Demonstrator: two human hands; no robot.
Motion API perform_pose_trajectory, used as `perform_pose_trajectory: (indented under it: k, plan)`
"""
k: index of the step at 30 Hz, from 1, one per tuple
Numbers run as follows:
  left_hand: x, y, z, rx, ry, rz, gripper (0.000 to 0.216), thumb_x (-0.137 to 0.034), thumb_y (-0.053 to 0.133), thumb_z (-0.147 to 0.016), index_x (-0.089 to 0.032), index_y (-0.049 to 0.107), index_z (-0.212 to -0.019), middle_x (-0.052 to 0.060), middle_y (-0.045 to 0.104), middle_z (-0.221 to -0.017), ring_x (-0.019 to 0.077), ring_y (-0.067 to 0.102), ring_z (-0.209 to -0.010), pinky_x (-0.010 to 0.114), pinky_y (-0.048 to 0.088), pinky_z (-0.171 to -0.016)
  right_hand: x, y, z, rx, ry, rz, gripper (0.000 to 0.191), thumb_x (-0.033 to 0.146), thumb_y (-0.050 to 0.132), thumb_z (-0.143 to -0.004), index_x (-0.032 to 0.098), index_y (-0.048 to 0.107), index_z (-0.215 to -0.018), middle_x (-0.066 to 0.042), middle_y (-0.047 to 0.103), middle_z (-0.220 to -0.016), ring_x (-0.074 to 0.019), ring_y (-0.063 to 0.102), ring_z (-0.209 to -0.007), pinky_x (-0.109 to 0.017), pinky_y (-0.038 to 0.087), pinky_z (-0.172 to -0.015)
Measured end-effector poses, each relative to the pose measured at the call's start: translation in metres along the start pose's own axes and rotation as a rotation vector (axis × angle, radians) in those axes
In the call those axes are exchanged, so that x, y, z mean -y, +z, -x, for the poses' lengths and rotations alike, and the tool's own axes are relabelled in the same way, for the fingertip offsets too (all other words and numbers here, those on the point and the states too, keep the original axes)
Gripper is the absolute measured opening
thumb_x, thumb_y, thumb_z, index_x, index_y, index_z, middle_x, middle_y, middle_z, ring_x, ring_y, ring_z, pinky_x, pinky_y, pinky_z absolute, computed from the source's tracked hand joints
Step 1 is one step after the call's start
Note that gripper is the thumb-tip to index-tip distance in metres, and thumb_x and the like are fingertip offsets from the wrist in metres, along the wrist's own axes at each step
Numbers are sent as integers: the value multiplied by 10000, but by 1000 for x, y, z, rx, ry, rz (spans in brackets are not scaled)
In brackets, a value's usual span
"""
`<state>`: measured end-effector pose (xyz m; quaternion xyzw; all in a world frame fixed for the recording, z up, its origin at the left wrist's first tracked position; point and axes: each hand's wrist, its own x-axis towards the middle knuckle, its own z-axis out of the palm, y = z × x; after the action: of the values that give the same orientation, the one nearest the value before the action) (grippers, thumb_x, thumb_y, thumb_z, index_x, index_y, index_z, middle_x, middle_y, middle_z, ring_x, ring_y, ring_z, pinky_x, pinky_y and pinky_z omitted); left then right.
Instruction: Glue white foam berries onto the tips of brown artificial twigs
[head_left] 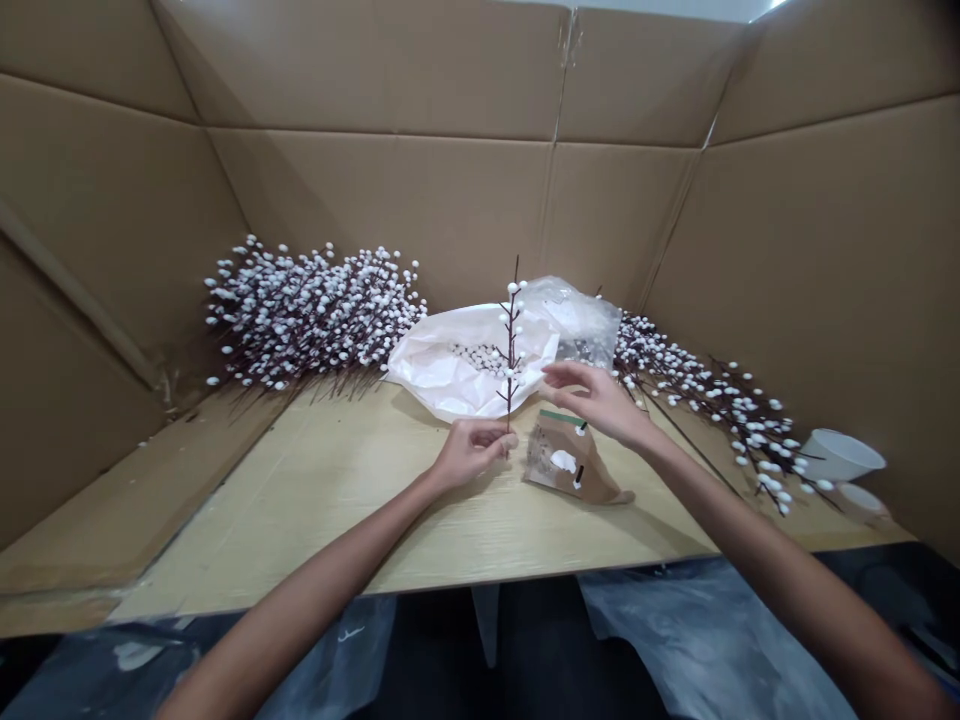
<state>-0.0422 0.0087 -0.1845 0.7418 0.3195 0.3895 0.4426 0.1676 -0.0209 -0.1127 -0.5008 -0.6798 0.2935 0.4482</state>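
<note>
My left hand [474, 452] pinches the lower end of a dark brown artificial berry branch [511, 345], holding it upright. White berries sit along the stem, and several short twigs are bare. My right hand [596, 400] is just right of the branch, fingers stretched toward it and apart, with nothing visible in them. Behind the branch lies a white plastic bag [427, 365], spread wide, with loose white berries [480, 358] inside. Below my right hand a small brown cardboard piece [544, 455] carries white blobs that look like glue, and dark specks.
A big pile of white-berry branches [315, 315] lies at the back left. More berry branches [697, 385] lie along the right side, near a white plastic cup [840, 455]. A clear plastic bag [577, 320] sits behind. Cardboard walls [375, 190] enclose the wooden table [300, 530].
</note>
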Motion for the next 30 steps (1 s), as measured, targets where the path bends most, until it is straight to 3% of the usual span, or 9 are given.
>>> perform_pose_trajectory:
  k: [2, 5, 9, 12, 17, 24, 30]
  plan:
    - [-2, 1, 2, -13, 27, 2, 262, -351, 649, -775, -96, 705, -784, 55, 698, -751, 133, 626, -602, 220, 514, -568, 4, 11, -17, 27, 97, -240, 395, 332, 701, -752, 146, 634, -1093, -124, 645, -1129, -197, 628, -956, -355, 514, -839]
    - [-5, 2, 5, -28, 33, 27, 230, -318, 640, -780, -96, 703, -790, 59, 705, -762, 137, 634, -614, 223, 517, -588, 12, 28, -33, 68, 197, -571, 310, 317, 761, -682, 157, 688, -937, -104, 648, -1111, -179, 619, -919, -314, 515, -783]
    - [-6, 5, 7, -86, 31, 51, 211, -289, 634, -778, -86, 686, -764, 70, 699, -727, 144, 638, -608, 222, 512, -580, 21, 45, -39, 107, 184, -788, 195, 289, 804, -607, 168, 717, -733, -43, 680, -877, -156, 600, -837, -310, 490, -793]
    - [-4, 7, 6, -151, 51, 43, 209, -281, 629, -778, -81, 690, -776, 79, 704, -727, 144, 635, -598, 224, 513, -572, 27, 51, -39, 48, 192, -894, 166, 255, 823, -561, 184, 698, -645, -10, 672, -781, -154, 591, -812, -342, 481, -822]
    - [2, 7, 6, -192, 86, 15, 197, -256, 616, -785, -81, 704, -804, 92, 720, -776, 142, 641, -609, 227, 530, -586, 33, 59, -40, 6, 234, -947, 180, 218, 839, -524, 171, 695, -622, 12, 651, -713, -126, 570, -730, -324, 482, -772]
    - [4, 6, 5, -216, 139, -51, 200, -240, 582, -807, -83, 705, -786, 78, 710, -714, 148, 650, -600, 226, 535, -583, 37, 67, -40, -63, 181, -947, 228, 246, 857, -497, 156, 714, -649, 0, 656, -762, -115, 567, -753, -280, 491, -723]
    - [3, 4, 4, -241, 149, -87, 190, -212, 595, -793, -84, 719, -856, 109, 745, -814, 199, 702, -722, 263, 564, -650, 38, 71, -41, -116, 88, -838, 221, 305, 822, -565, 153, 689, -655, 11, 623, -707, -103, 539, -690, -263, 493, -676]
